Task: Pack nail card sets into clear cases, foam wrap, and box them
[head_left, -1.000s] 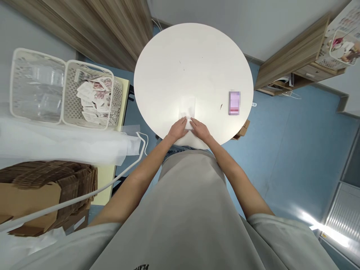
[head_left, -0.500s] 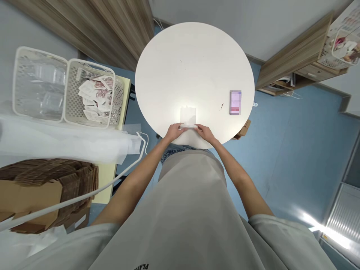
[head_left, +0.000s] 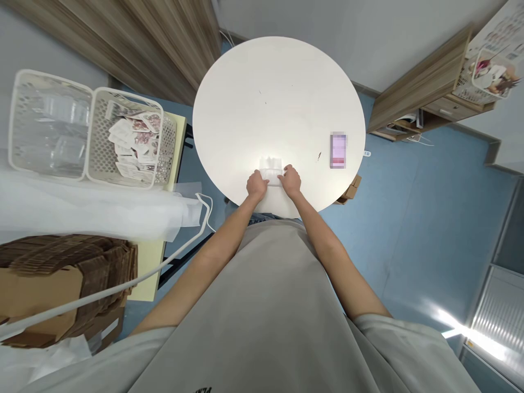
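Near the front edge of the round white table [head_left: 278,98] lies a small white, partly see-through sheet [head_left: 271,176], folded over with a ragged far edge. It may be soft packing material, but its exact kind is unclear. My left hand [head_left: 257,184] is closed at the sheet's left side, its thumb on the folded part. At the right side my right hand [head_left: 291,180] is also closed, with the thumb pressing the edge. The curled fingers hide both side edges of the sheet.
A phone-like blurred rectangle [head_left: 338,150] lies on the table's right. To the left stand a basket of printed packets [head_left: 161,164], a basket of clear plastic [head_left: 88,158], a white sheet roll [head_left: 102,207] and stacked cardboard [head_left: 41,295]. A white pole [head_left: 135,281] crosses there.
Both hands have shifted forward from the sheet's near edge to its sides, fingers now curled. The near part of the sheet now lies folded over farther and flatter.
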The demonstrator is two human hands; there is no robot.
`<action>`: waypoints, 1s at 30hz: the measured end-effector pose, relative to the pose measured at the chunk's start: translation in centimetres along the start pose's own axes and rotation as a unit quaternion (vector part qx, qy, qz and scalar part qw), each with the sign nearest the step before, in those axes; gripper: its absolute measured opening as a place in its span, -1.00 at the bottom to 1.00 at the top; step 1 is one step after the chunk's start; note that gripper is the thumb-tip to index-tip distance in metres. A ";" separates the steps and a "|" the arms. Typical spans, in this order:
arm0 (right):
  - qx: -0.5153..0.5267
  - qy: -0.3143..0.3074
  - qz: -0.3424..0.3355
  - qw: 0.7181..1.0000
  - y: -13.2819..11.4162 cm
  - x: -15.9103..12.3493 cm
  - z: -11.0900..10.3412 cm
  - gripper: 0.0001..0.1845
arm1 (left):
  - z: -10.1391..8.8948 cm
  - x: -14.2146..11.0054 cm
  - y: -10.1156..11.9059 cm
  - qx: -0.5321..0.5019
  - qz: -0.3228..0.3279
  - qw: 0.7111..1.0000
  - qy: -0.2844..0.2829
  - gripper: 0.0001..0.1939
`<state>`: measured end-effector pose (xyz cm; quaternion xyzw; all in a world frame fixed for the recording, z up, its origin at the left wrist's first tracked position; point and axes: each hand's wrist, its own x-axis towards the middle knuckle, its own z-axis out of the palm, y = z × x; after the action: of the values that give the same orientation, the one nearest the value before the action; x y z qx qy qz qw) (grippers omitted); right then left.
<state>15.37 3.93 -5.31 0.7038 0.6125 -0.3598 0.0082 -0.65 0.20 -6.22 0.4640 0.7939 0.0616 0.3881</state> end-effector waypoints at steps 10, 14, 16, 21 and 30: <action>-0.055 -0.071 -0.233 0.968 0.9 -0.4 -0.3 -0.41 | -1.1 1.3 -0.7 0.064 0.265 0.957 -0.102 -0.34; -0.077 -0.088 -0.267 0.956 2.1 -1.1 -0.5 -0.31 | -1.9 0.7 -1.7 0.098 0.290 0.946 -0.109 -0.31; -0.095 -0.094 -0.284 0.949 2.8 -2.3 0.0 -0.20 | -2.0 -0.3 -2.4 0.110 0.299 0.941 -0.115 -0.28; -0.124 -0.099 -0.316 0.935 4.8 -6.0 1.6 -0.26 | -1.4 -3.8 -4.6 0.121 0.314 0.932 -0.133 -0.13; -0.098 -0.125 -0.230 0.960 3.9 -5.5 -0.3 -0.40 | -1.7 -2.6 -5.0 -0.026 0.184 0.977 -0.102 -0.51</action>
<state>18.95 -1.65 -3.96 0.4887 0.7844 -0.3753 0.0711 -4.56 -4.21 -5.85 0.5958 0.6492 0.1051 0.4609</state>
